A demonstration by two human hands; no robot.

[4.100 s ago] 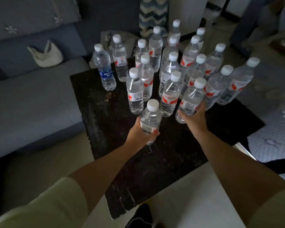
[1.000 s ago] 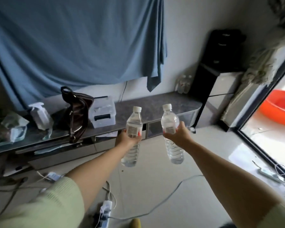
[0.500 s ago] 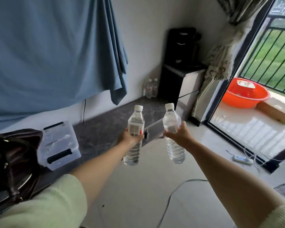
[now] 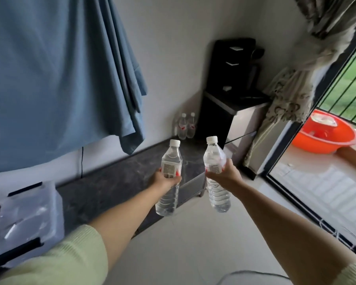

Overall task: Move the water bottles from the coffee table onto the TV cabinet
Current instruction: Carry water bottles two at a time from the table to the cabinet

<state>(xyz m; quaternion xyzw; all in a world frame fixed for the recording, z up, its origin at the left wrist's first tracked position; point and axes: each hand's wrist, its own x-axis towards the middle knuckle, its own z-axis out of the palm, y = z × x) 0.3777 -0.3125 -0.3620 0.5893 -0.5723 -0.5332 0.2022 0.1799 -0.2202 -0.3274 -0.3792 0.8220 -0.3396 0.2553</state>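
The labels of the two far bottles [image 4: 186, 125] at the wall are too small to read, the clear box [image 4: 25, 221] at near left is cut by the edge, and each grip hides the middle of its bottle.

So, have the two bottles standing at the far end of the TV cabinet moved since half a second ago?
No. The two bottles stand against the wall beside the black cabinet, as before.
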